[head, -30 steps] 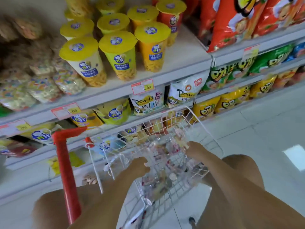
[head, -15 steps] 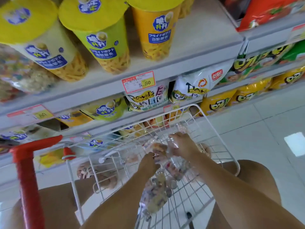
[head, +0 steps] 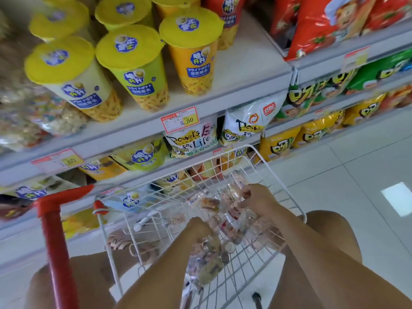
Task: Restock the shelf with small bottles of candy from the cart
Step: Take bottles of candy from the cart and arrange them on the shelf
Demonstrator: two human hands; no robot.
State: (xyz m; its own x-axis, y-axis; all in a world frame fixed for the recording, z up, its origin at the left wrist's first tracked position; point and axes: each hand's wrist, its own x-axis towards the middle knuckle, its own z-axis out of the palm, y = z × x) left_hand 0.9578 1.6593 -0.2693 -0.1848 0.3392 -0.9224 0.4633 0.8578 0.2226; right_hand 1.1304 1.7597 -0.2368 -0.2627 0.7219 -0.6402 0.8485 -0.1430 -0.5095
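Where bottles (head: 230,231) fill the cart (head: 281,177), the right hand (head: 258,198) grips several.

Right grip (head: 256,197) curled, left grip (head: 198,226) nearer.

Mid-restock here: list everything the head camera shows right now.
snack cups: at least six, yellow lids, upper shelf
red bags: several, red, top right shelf
white bags: two, white, under the cups' shelf
yellow bags: several, yellow, lower right shelf
price tags: several, red-yellow, shelf edges
candy bottles: many, clear, in basket; some in right hand
wire basket: one, white, cart
cart handle: one, red, left
left hand: in basket, grip unclear
right hand: grips bottles
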